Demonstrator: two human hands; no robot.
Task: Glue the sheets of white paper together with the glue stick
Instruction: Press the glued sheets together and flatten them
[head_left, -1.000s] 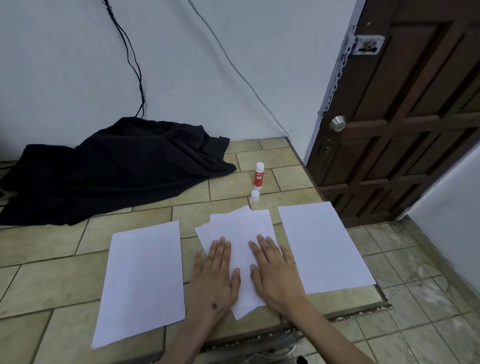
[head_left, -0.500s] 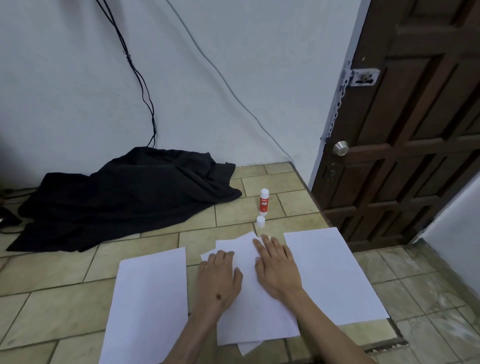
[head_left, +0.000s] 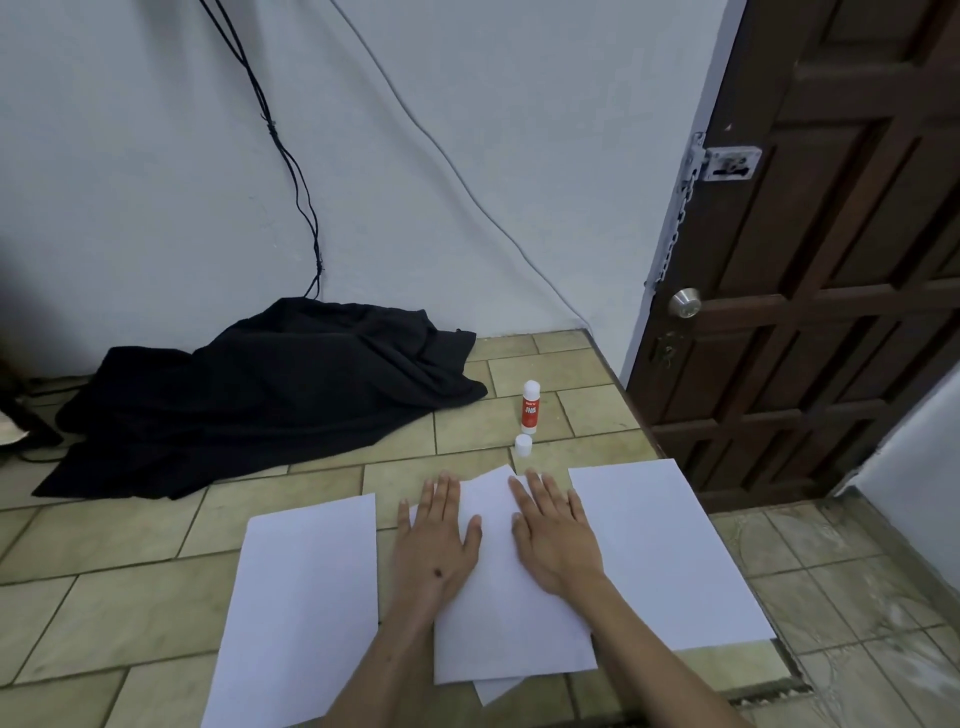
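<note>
Both hands, left hand (head_left: 436, 540) and right hand (head_left: 553, 540), are laid flat with fingers spread on the stacked middle sheets (head_left: 509, 613), nothing pinched; pressure is best swept outward from the centre so the misaligned lower corner is not creased. The glue stick (head_left: 530, 408) is stood upright, uncapped, with its cap (head_left: 523, 446) just beside it, near the far edge of the sheets. Loose sheets, left sheet (head_left: 306, 597) and right sheet (head_left: 660, 551), are flanking the hands on the tiled counter (head_left: 130, 571); the black cloth (head_left: 249, 395) is well apart, so no obstruction is judged.

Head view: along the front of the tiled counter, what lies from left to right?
Left loose sheet → left hand → stacked middle sheets → right hand → right loose sheet.
</note>
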